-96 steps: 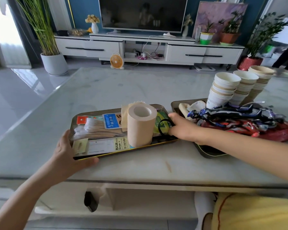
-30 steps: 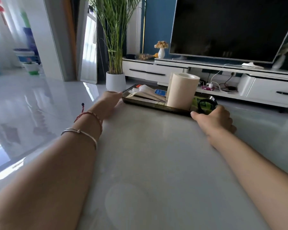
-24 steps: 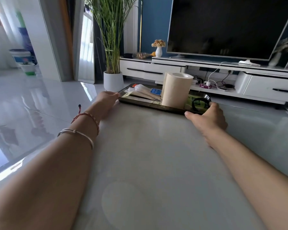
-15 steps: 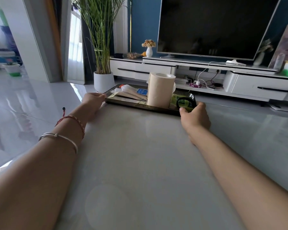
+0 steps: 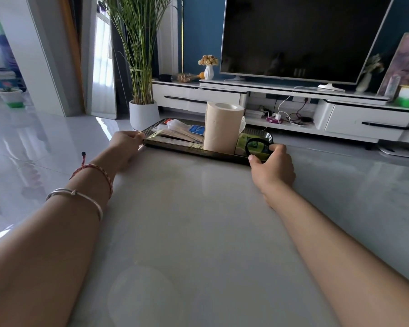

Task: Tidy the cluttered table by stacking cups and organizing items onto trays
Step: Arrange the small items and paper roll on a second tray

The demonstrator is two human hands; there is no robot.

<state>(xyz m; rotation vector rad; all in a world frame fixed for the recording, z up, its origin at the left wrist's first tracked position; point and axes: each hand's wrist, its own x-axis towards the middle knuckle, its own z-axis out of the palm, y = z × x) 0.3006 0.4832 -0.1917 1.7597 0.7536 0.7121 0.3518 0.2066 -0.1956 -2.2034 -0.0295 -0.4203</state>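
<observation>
A dark metal tray (image 5: 194, 151) sits at the far end of the marble table (image 5: 198, 232). On it stand an upright beige paper roll (image 5: 222, 128), a pack of cotton swabs (image 5: 177, 134), a blue card (image 5: 197, 129), a green packet (image 5: 253, 143) and a black ring (image 5: 257, 147). My left hand (image 5: 125, 143) grips the tray's left end. My right hand (image 5: 273, 168) grips its near right corner, thumb on the rim. Both arms are stretched far forward.
Beyond the table's far edge are a white TV cabinet (image 5: 293, 107) with a large TV (image 5: 300, 36), a tall potted plant (image 5: 143, 112) and glossy floor (image 5: 33, 142) to the left. The cup stacks and second tray are out of view.
The tray has gone from the table's near edge, 3.2 s ago, to its far end, held at both ends. In the last second the view has panned left; the grips stay the same.
</observation>
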